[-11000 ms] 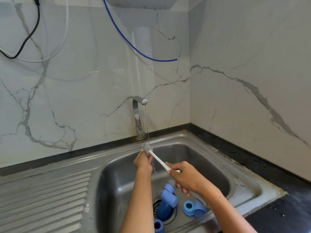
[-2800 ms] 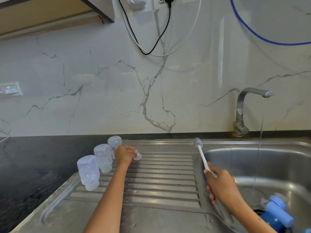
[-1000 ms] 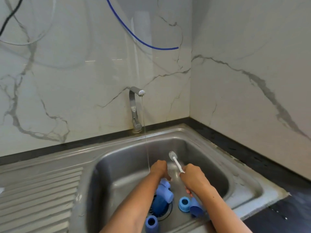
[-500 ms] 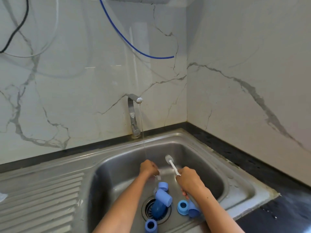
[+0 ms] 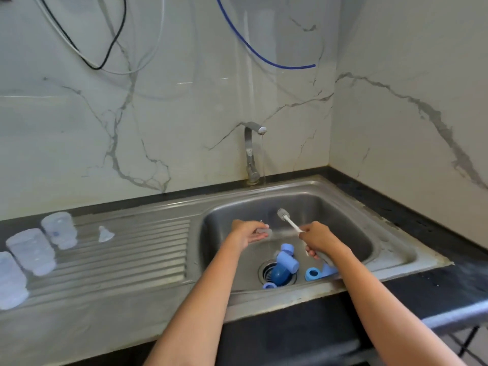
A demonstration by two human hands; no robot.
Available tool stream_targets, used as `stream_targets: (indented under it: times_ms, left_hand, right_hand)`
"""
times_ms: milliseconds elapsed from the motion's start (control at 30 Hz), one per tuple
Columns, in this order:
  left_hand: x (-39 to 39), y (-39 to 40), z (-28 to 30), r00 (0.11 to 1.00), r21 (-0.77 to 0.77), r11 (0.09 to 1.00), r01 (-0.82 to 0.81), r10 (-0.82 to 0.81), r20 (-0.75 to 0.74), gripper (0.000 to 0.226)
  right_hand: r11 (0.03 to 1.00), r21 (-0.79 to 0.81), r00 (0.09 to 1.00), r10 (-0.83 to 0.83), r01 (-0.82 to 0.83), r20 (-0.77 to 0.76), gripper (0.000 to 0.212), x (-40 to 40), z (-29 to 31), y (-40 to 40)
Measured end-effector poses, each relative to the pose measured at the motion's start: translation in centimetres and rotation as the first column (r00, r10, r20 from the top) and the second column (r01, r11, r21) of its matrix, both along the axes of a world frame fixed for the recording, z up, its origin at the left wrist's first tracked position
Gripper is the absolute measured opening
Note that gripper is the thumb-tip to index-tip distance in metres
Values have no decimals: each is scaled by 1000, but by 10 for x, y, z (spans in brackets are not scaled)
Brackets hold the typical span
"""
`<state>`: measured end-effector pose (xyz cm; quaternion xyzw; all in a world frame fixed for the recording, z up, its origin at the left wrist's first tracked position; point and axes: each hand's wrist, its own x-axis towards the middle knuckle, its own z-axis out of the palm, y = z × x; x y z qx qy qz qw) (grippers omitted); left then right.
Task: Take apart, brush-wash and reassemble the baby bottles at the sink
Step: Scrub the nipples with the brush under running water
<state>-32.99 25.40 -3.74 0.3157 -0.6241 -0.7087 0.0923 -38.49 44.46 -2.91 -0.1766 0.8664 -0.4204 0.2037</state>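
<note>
Over the steel sink basin (image 5: 351,215), my left hand (image 5: 247,232) pinches a small clear teat (image 5: 264,231) under the thin water stream from the tap (image 5: 250,154). My right hand (image 5: 318,240) grips the white bottle brush (image 5: 287,220), its bristle head pointing up and left, close to the teat. Blue bottle caps and rings (image 5: 286,262) lie around the drain. Three clear bottle bodies (image 5: 31,250) stand upside down on the drainboard at the left, with another clear teat (image 5: 105,234) beside them.
The ribbed drainboard (image 5: 137,249) stretches left of the basin. A dark counter (image 5: 433,228) borders the sink on the right and back. Marble walls meet in a corner behind the tap; cables and a blue hose (image 5: 264,56) hang above.
My left hand lifted a clear teat from the basin up into the water stream. The view has pulled back and swung left, so the drainboard with the bottles shows again.
</note>
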Motion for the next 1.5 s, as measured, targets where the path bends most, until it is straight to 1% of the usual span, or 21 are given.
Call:
stream_targets:
  times_ms: [100, 200, 267, 300, 367, 433, 467, 533, 567, 700, 833, 867, 933, 1000, 1033, 1100, 1267, 1333, 1433, 1467, 1500]
  left_hand:
    - [0, 12, -1, 998, 133, 991, -4, 12, -63, 33]
    - [-1, 19, -2, 998, 156, 987, -46, 54, -46, 34]
    - [-4, 18, -1, 990, 236, 969, -68, 95, -105, 32]
    - [-4, 17, 1, 979, 309, 949, -66, 122, -165, 26]
    - [-3, 14, 6, 937, 491, 869, -65, 222, -269, 11]
    - [0, 14, 10, 901, 635, 772, -43, 304, -310, 11]
    - [0, 12, 10, 897, 646, 762, -42, 313, -311, 12]
    - [2, 9, 8, 916, 603, 795, -58, 282, -284, 15]
    - [1, 6, 7, 917, 605, 793, -70, 290, -274, 15]
    - [1, 0, 4, 865, 712, 700, -61, 393, -312, 19]
    - [-2, -1, 3, 847, 743, 665, -76, 437, -304, 16]
    - [-4, -2, 3, 844, 741, 666, -92, 447, -297, 20]
    - [-8, -5, -1, 867, 688, 716, -122, 414, -278, 36]
    - [-13, -4, -1, 897, 627, 768, -128, 359, -257, 42]
    - [-17, -5, -1, 902, 625, 768, -136, 357, -242, 44]
    - [-25, -4, 0, 893, 660, 734, -163, 393, -217, 47]
    - [-65, -4, 0, 843, 733, 655, -182, 487, -226, 49]
    - [-80, -4, -1, 829, 700, 675, -235, 515, -218, 46]
    - [-100, -9, -12, 817, 556, 750, -359, 540, -201, 39]
    - [-105, -11, -15, 827, 501, 790, -354, 514, -226, 38]
    - [-109, -15, -18, 828, 512, 792, -332, 505, -243, 38]
  right_hand:
    - [1000, -25, 1000, 7, -6, 8, 38, 3, 1, -1]
    - [999, -41, 1000, 21, -21, 18, 40, 3, 0, -1]
    - [998, -51, 999, 23, -22, 23, 41, 2, 0, -1]
    - [998, -57, 999, 23, -21, 24, 42, 2, 1, -1]
    - [997, -71, 999, 24, -22, 25, 42, 1, 2, -1]
    - [996, -83, 999, 29, -27, 25, 43, 1, 3, -2]
    - [996, -86, 999, 31, -29, 23, 43, 1, 3, -2]
    - [995, -89, 999, 34, -33, 18, 43, 1, 2, -2]
    - [995, -88, 999, 37, -35, 14, 43, 1, 2, -2]
    - [996, -80, 999, 48, -48, 1, 42, 2, 2, -2]
    - [996, -75, 999, 48, -49, -4, 43, 3, 2, -2]
    - [996, -72, 999, 48, -49, -6, 43, 3, 2, -2]
    - [996, -70, 999, 47, -48, -7, 43, 2, 2, -3]
    - [996, -74, 999, 49, -49, -13, 44, 2, 2, -3]
    - [995, -79, 998, 51, -53, -24, 44, 1, 3, -3]
    - [994, -89, 996, 65, -71, -61, 44, 1, 4, -2]
    - [981, -115, 981, 139, -156, -137, 43, -1, 6, -1]
    - [978, -125, 978, 150, -168, -144, 42, -1, 6, -3]
    - [972, -146, 979, 168, -185, -116, 41, -4, 5, -4]
    - [970, -154, 979, 175, -189, -100, 41, -5, 5, -4]
    - [969, -164, 981, 175, -187, -85, 41, -6, 5, -5]
